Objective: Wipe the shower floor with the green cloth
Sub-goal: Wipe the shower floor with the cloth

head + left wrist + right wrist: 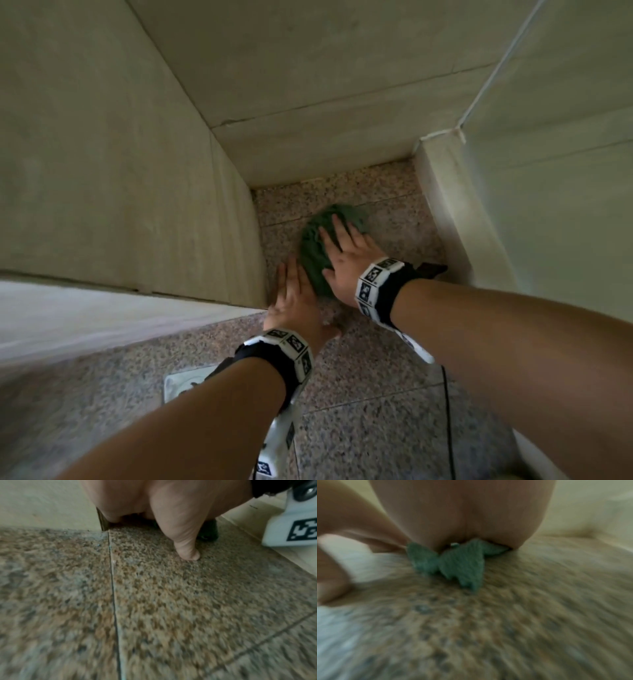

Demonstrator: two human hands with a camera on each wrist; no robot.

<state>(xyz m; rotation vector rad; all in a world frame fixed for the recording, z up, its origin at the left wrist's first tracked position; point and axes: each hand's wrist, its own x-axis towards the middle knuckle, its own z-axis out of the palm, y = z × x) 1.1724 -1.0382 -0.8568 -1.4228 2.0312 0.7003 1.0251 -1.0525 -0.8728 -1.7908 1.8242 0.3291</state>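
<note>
A crumpled green cloth [317,250] lies on the speckled granite shower floor [394,226] near the far corner. My right hand [342,253] lies flat on top of it, fingers straight and spread, pressing it down. In the right wrist view a fold of the cloth [458,563] sticks out from under the palm. My left hand [293,294] rests flat on the floor just left of the cloth, beside the wall corner, fingers straight. The left wrist view shows its thumb [187,547] touching the floor [171,601]. Both wrist views are blurred.
Beige tiled walls [120,171] close in the floor on the left and at the back. A low beige kerb [442,195] runs along the right. A metal floor drain [181,382] sits behind my left forearm. A thin black cable [448,411] crosses the near floor.
</note>
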